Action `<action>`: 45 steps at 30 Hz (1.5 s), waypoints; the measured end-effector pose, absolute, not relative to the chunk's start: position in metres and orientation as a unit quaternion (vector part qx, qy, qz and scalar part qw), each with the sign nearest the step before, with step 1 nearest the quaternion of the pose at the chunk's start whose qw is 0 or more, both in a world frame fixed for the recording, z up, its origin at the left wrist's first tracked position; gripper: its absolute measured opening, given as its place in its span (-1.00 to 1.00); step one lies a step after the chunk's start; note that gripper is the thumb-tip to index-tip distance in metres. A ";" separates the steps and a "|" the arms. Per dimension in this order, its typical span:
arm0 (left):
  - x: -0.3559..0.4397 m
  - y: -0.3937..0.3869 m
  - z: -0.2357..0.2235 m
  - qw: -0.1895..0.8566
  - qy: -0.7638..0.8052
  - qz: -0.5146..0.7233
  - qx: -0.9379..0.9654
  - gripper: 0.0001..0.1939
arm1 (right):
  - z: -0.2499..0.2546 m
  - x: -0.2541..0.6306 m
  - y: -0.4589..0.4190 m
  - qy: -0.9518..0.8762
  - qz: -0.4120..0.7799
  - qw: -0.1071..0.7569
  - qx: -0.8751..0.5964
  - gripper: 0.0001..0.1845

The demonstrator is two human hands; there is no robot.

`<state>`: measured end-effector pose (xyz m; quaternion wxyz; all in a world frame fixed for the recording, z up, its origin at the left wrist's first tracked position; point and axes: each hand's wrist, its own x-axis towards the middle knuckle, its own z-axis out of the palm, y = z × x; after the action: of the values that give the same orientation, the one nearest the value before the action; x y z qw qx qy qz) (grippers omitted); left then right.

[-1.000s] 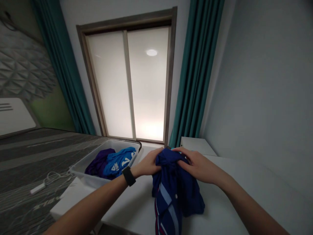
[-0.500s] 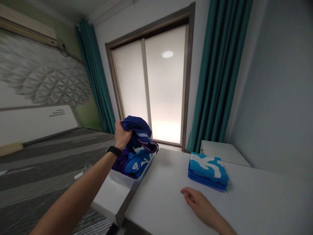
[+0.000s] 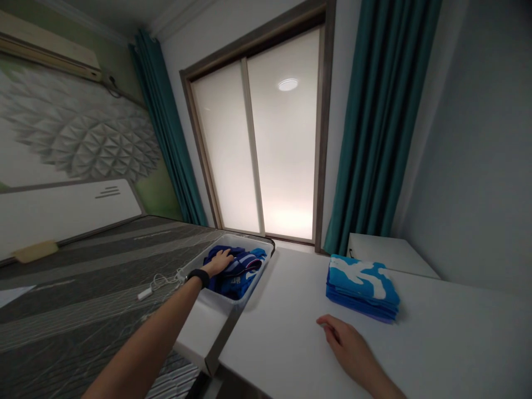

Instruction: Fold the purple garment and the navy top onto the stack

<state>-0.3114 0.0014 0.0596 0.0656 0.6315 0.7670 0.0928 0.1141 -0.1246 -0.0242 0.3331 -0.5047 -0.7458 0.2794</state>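
Note:
My left hand [image 3: 219, 262], with a dark band on its wrist, lies on a navy striped garment [image 3: 240, 264] inside a translucent plastic bin [image 3: 228, 302]. Its fingers are outstretched over the cloth. Bright blue cloth with white print shows beside and under that garment. Above the white table [image 3: 282, 332], my right hand [image 3: 343, 343] hovers with fingers loosely bent and nothing visible in them. Just beyond it sits a neat stack of folded blue garments [image 3: 361, 289], the top one printed in white.
A bed with a dark striped cover [image 3: 103, 288] stretches along the left. On it lie a white power adapter [image 3: 145, 293] with a coiled cable and a yellowish object [image 3: 36, 251]. A white cabinet [image 3: 388, 254] stands behind the folded stack, near teal curtains [image 3: 384, 122].
My left hand carried the navy striped garment left from in front of me, lowered it into the bin and loosened its fingers. My right hand let go of it; the folded stack came into view.

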 end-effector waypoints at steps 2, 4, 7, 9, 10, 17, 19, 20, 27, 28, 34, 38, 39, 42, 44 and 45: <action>-0.305 0.001 0.052 0.064 0.769 0.076 0.632 -0.20 | -0.026 0.115 -0.126 -0.745 0.279 0.336 -0.504 -0.66; -0.301 -0.002 0.044 0.066 0.772 0.055 0.630 -0.03 | -0.026 0.116 -0.127 -0.745 0.280 0.343 -0.499 -0.66; -0.297 -0.007 0.041 0.080 0.776 0.026 0.625 0.04 | -0.025 0.117 -0.129 -0.746 0.282 0.350 -0.492 -0.67; -0.292 -0.008 0.049 0.087 0.777 0.015 0.624 0.01 | -0.024 0.117 -0.129 -0.748 0.280 0.345 -0.493 -0.67; -0.288 -0.007 0.056 0.086 0.773 0.014 0.629 -0.01 | -0.023 0.116 -0.129 -0.749 0.279 0.341 -0.495 -0.67; -0.182 -0.017 0.088 0.048 0.608 0.106 0.785 -0.37 | -0.014 0.115 -0.131 -0.748 0.259 0.361 -0.493 -0.65; -0.136 -0.029 0.080 0.093 0.473 0.220 0.848 -0.49 | -0.010 0.117 -0.133 -0.740 0.250 0.379 -0.496 -0.65; -0.114 -0.035 0.073 0.120 0.431 0.267 0.853 -0.54 | -0.010 0.117 -0.135 -0.737 0.242 0.388 -0.497 -0.65; -0.020 -0.057 0.017 0.181 0.364 0.420 0.811 -0.70 | -0.017 0.127 -0.142 -0.748 0.054 0.430 -0.503 -0.64; -0.016 -0.058 0.013 0.170 0.367 0.427 0.808 -0.69 | -0.016 0.131 -0.141 -0.752 0.020 0.426 -0.503 -0.65; -0.017 -0.061 0.002 0.170 0.384 0.436 0.796 -0.69 | 0.028 0.165 -0.102 -0.753 -0.118 0.331 -0.556 -0.68; -0.017 -0.062 0.000 0.175 0.370 0.449 0.794 -0.70 | 0.054 0.182 -0.069 -0.761 -0.128 0.177 -0.611 -0.64; -0.016 -0.062 0.000 0.175 0.370 0.452 0.793 -0.71 | 0.057 0.184 -0.062 -0.767 -0.123 0.149 -0.612 -0.67; -0.017 -0.060 0.001 0.176 0.378 0.453 0.788 -0.72 | 0.066 0.190 -0.049 -0.780 -0.117 0.119 -0.603 -0.82; -0.017 -0.058 0.001 0.181 0.387 0.454 0.782 -0.73 | 0.078 0.193 -0.044 -0.774 -0.124 0.129 -0.608 -0.82; -0.018 -0.057 0.001 0.187 0.392 0.458 0.775 -0.74 | 0.087 0.194 -0.043 -0.767 -0.131 0.136 -0.614 -0.80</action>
<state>-0.0176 -0.0570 0.0007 0.1867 0.7755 0.3923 0.4582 0.1944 -0.0433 0.0871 0.1358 -0.6138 -0.7666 -0.1308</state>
